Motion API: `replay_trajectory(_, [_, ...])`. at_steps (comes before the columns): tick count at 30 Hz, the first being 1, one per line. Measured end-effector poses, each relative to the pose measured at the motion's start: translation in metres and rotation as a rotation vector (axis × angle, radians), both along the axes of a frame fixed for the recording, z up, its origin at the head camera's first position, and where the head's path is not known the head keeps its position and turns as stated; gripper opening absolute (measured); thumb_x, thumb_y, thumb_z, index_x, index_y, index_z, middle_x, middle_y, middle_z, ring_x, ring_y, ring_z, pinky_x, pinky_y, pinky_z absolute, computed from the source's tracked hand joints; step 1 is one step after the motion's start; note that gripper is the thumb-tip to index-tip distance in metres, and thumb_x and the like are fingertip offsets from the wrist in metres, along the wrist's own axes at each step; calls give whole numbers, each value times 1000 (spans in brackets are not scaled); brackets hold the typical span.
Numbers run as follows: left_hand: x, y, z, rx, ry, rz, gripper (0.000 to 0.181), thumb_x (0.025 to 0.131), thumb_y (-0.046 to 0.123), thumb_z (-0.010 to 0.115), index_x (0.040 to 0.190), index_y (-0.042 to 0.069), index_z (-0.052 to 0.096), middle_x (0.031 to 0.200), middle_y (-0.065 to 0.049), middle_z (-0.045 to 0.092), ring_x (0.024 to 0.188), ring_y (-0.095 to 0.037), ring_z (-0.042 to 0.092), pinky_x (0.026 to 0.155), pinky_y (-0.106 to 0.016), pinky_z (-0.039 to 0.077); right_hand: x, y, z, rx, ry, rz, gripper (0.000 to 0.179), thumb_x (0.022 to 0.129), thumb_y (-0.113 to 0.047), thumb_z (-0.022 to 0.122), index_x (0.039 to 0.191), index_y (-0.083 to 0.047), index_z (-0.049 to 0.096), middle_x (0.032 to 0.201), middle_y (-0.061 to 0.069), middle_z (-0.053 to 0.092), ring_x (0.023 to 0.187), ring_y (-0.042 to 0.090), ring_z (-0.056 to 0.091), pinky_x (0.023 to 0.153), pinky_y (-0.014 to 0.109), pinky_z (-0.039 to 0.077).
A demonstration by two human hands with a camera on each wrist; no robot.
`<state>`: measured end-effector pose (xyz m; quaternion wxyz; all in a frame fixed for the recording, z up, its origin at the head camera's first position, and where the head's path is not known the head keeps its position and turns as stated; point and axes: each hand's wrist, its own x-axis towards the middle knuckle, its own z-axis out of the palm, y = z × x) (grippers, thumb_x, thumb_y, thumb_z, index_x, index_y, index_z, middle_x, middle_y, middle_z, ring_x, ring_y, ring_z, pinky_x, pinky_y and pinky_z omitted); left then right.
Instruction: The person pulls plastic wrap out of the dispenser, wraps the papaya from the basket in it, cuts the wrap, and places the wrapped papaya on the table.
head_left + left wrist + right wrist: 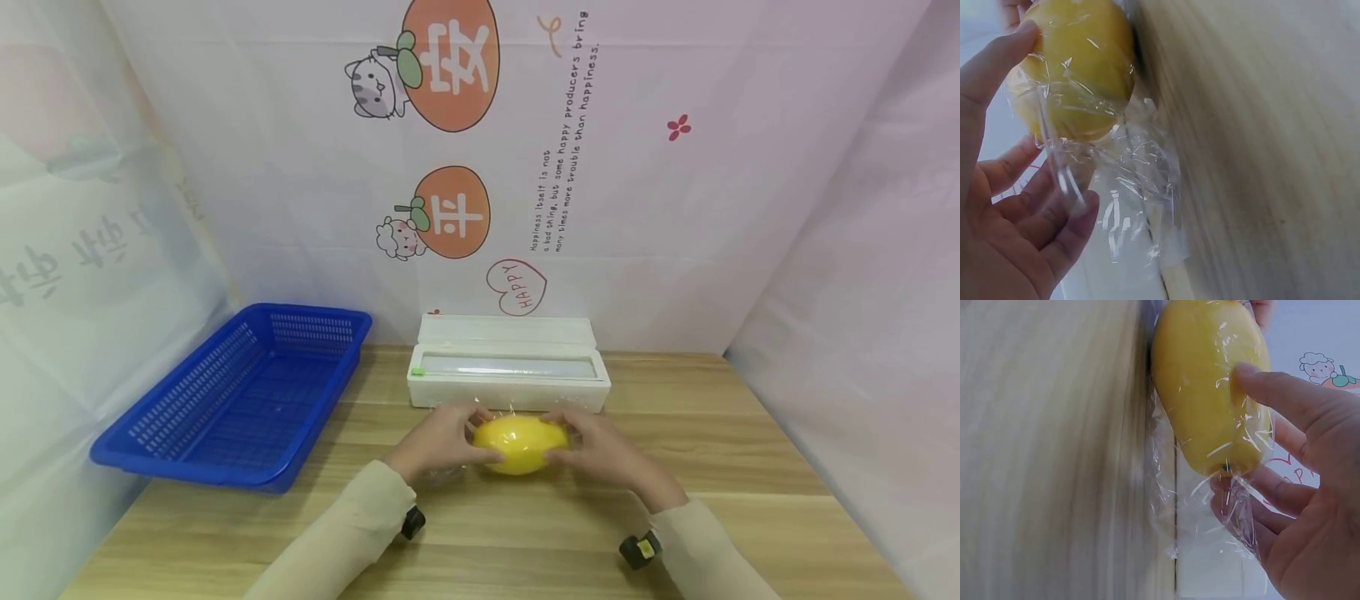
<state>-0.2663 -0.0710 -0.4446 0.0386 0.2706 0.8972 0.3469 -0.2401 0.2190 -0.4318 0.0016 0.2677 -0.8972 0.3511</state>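
Both hands hold a smooth yellow oval fruit point(521, 444), like a mango in shape, between them. Clear plastic film point(1138, 181) covers it and hangs loose in crinkled flaps past both ends. My left hand point(448, 437) grips the left end, thumb on the near side and fingers around the far side. At the other end my right hand point(603, 447) holds on likewise; its thumb presses the film-covered skin in the right wrist view. A small dark stem spot shows on the fruit's end there. Some fingertips are hidden behind the fruit.
Just behind the hands stands a white cling film box point(510, 392) with its lid raised and a roll inside. To the left is a blue slotted basket point(300, 450). A printed white cloth point(637, 208) hangs behind the wooden table point(750, 467).
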Motion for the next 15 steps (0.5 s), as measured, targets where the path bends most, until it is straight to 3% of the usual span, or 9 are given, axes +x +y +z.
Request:
replay_trajectory(8, [8, -2, 12, -39, -21, -63, 64, 76, 61, 79, 119, 15, 68, 110, 1, 67, 89, -8, 63, 77, -25, 54, 4, 6, -5, -15, -84, 81, 50, 86, -43, 77, 128, -19, 64, 120, -2, 67, 104, 21, 64, 86, 37, 56])
replay_trajectory(15, [12, -5, 19, -93, -36, -99, 59, 79, 63, 76, 116, 18, 70, 105, 7, 68, 87, -6, 64, 79, -26, 54, 8, 9, -5, 21, -175, 98, 47, 90, -46, 73, 129, -21, 61, 118, 4, 67, 103, 21, 64, 87, 42, 55])
